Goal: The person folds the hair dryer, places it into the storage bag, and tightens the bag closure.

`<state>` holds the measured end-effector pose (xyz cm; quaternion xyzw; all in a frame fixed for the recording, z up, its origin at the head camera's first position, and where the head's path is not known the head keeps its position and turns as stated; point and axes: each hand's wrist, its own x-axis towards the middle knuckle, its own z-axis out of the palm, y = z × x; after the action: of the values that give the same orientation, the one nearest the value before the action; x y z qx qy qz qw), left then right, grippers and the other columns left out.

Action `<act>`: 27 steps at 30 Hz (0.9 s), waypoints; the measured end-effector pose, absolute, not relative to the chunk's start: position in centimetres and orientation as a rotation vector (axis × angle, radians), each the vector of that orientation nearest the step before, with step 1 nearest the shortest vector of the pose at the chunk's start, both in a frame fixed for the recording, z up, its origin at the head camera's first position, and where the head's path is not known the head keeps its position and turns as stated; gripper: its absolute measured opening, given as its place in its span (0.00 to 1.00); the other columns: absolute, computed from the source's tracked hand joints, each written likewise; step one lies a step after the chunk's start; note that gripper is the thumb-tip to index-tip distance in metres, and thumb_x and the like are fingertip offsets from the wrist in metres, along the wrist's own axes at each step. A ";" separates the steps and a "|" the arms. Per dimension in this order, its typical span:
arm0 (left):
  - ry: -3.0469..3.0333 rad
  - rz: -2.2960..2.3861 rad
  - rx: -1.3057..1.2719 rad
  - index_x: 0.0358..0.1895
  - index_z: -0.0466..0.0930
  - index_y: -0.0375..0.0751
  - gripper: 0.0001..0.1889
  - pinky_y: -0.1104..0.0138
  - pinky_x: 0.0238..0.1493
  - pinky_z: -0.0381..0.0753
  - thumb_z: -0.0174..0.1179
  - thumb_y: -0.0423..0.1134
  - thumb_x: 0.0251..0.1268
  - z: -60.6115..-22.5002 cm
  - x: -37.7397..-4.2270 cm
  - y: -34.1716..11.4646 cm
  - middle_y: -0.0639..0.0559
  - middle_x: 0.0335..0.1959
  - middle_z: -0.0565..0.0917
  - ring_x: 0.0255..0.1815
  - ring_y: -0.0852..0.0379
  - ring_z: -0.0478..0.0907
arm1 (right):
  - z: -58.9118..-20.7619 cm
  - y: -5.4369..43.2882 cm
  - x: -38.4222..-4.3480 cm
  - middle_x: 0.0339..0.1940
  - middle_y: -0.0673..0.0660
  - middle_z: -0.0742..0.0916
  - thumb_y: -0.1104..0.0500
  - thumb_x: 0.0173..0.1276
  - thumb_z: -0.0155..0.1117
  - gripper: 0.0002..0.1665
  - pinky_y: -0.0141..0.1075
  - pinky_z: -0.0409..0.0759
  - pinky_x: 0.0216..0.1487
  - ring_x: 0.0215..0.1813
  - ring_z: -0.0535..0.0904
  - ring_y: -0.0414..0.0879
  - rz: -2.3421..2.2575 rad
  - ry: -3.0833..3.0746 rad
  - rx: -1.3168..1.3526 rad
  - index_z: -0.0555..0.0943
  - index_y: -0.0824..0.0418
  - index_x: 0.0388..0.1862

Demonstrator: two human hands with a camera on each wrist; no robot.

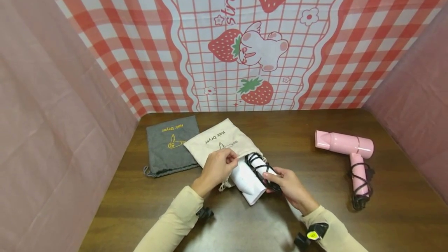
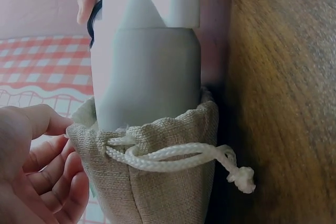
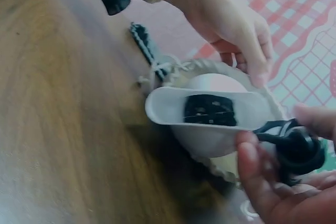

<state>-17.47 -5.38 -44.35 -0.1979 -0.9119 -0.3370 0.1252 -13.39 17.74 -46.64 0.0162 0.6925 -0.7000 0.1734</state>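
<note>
A white hair dryer [image 1: 246, 180] sits partly inside a cream drawstring bag [image 1: 213, 135], its nozzle sticking out of the mouth toward me. My left hand [image 1: 217, 168] pinches the bag's rim between thumb and forefinger; in the left wrist view the other fingers of that hand [image 2: 44, 166] curl loosely below. My right hand [image 1: 288, 186] grips the dryer's folded handle, wrapped in black cord [image 1: 255, 162]. Seen from the right wrist, the flat nozzle [image 3: 157, 106] points at the camera, and the right-hand fingers hold the cord bundle [image 3: 299, 150]. The part deeper in the bag is hidden.
A grey drawstring bag [image 1: 168, 154] printed "Hair Dryer" lies flat at the left, partly beneath the cream one. On the right lies a pink hair dryer [image 1: 344, 143] with cord wound round its handle. Checked cloth [image 1: 140, 49] hangs behind the wooden table [image 1: 147, 201].
</note>
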 end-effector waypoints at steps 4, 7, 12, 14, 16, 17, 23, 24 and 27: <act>-2.666 -1.031 -0.563 0.33 0.85 0.42 0.02 0.74 0.33 0.78 0.65 0.36 0.58 -44.2 -17.5 -5.1 0.53 0.27 0.86 0.27 0.61 0.80 | -46.6 17.1 -13.2 0.24 0.49 0.84 0.63 0.69 0.60 0.13 0.35 0.84 0.32 0.28 0.81 0.39 -2.079 1.966 0.143 0.76 0.74 0.45; -2.662 -1.068 -0.563 0.32 0.85 0.43 0.02 0.75 0.33 0.77 0.65 0.36 0.58 -44.1 -17.6 -4.9 0.53 0.27 0.86 0.27 0.61 0.80 | -46.5 16.6 -13.2 0.23 0.48 0.84 0.63 0.70 0.59 0.09 0.34 0.84 0.31 0.27 0.80 0.39 -2.132 1.947 0.192 0.77 0.70 0.41; -2.653 -1.100 -0.554 0.32 0.85 0.43 0.03 0.76 0.33 0.76 0.65 0.38 0.60 -43.8 -17.8 -4.7 0.54 0.26 0.86 0.27 0.62 0.79 | -46.1 15.9 -13.6 0.23 0.48 0.83 0.62 0.70 0.60 0.11 0.33 0.83 0.30 0.26 0.80 0.39 -2.177 1.940 0.236 0.78 0.71 0.41; -2.652 -1.106 -0.547 0.32 0.85 0.43 0.03 0.76 0.32 0.76 0.65 0.38 0.59 -43.7 -17.8 -4.6 0.54 0.26 0.86 0.26 0.63 0.79 | -46.0 15.6 -13.9 0.24 0.49 0.83 0.61 0.70 0.60 0.12 0.33 0.83 0.30 0.26 0.80 0.39 -2.188 1.926 0.249 0.78 0.72 0.42; -2.649 -1.114 -0.551 0.32 0.85 0.42 0.03 0.76 0.32 0.75 0.65 0.37 0.60 -43.5 -17.9 -4.6 0.54 0.26 0.85 0.26 0.63 0.78 | -45.9 15.3 -14.2 0.24 0.49 0.83 0.61 0.70 0.60 0.12 0.33 0.83 0.30 0.26 0.80 0.39 -2.200 1.912 0.257 0.78 0.72 0.42; -2.647 -1.124 -0.554 0.32 0.85 0.42 0.03 0.76 0.32 0.75 0.65 0.37 0.59 -43.4 -17.9 -4.6 0.53 0.26 0.85 0.26 0.63 0.78 | -45.9 15.2 -14.3 0.24 0.49 0.83 0.61 0.70 0.60 0.12 0.33 0.82 0.30 0.26 0.79 0.39 -2.207 1.906 0.258 0.78 0.71 0.41; -2.633 -1.180 -0.590 0.32 0.85 0.42 0.02 0.76 0.32 0.75 0.64 0.35 0.59 -43.1 -17.9 -4.5 0.52 0.26 0.86 0.26 0.63 0.78 | -46.0 14.5 -15.1 0.24 0.48 0.83 0.62 0.71 0.59 0.14 0.32 0.82 0.31 0.27 0.79 0.37 -2.222 1.897 0.231 0.76 0.74 0.46; -2.635 -1.186 -0.591 0.32 0.85 0.42 0.02 0.76 0.32 0.75 0.64 0.35 0.59 -43.1 -17.8 -4.5 0.52 0.26 0.86 0.26 0.63 0.78 | -46.1 14.4 -15.2 0.25 0.47 0.83 0.62 0.71 0.59 0.16 0.31 0.82 0.31 0.27 0.79 0.37 -2.220 1.900 0.221 0.75 0.75 0.48; -2.646 -1.202 -0.590 0.32 0.85 0.41 0.03 0.76 0.32 0.75 0.64 0.36 0.60 -43.0 -17.8 -4.4 0.51 0.26 0.86 0.26 0.63 0.78 | -46.5 13.9 -15.5 0.25 0.47 0.84 0.64 0.71 0.58 0.18 0.30 0.82 0.31 0.27 0.80 0.37 -2.229 1.910 0.212 0.74 0.78 0.53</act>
<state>-17.77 -4.42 -43.05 -0.1983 -0.8888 -0.4038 0.0878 -15.45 13.86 -46.47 0.0718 0.6458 -0.7536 0.0990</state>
